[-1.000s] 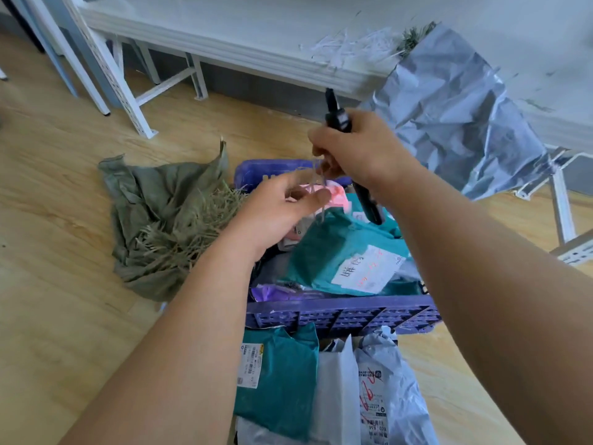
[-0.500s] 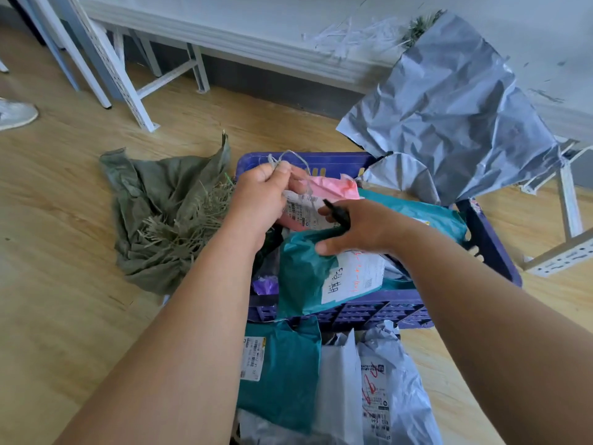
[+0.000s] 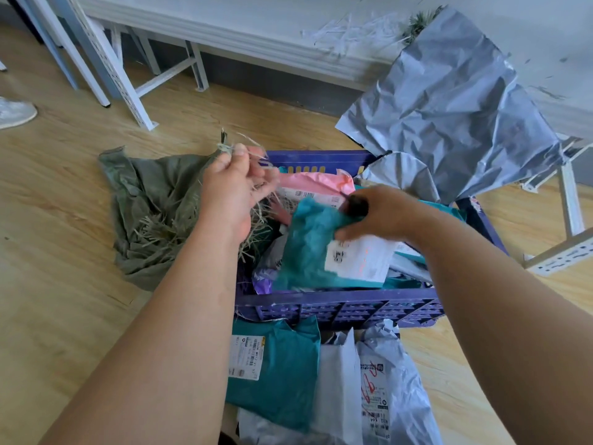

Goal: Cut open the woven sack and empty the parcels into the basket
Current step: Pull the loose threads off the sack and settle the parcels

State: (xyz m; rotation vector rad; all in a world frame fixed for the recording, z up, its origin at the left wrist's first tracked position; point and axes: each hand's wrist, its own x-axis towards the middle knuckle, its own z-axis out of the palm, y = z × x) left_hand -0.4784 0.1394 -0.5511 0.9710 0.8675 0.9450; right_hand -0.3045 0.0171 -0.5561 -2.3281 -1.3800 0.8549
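The olive woven sack point(image 3: 154, 207) lies crumpled and frayed on the floor left of the purple basket point(image 3: 340, 303). My left hand point(image 3: 231, 191) pinches a tuft of loose sack threads point(image 3: 229, 147) above the basket's left rim. My right hand point(image 3: 382, 213) holds a black cutter, only its dark end point(image 3: 356, 203) showing, and rests on a teal parcel point(image 3: 308, 248) with a white label in the basket. A pink parcel point(image 3: 314, 181) lies behind it. Another teal parcel point(image 3: 282, 367) and grey-white parcels point(image 3: 382, 390) lie on the floor in front of the basket.
A large crumpled grey plastic bag point(image 3: 449, 101) hangs over the white table edge point(image 3: 256, 30) at the back right. White metal table legs point(image 3: 106, 65) stand at the back left and at the right point(image 3: 571, 200). A white shoe point(image 3: 16, 112) is at the far left.
My right hand came down from in front of me with the cutter onto the teal parcel. My left hand moved up and left, pulling loose threads away.
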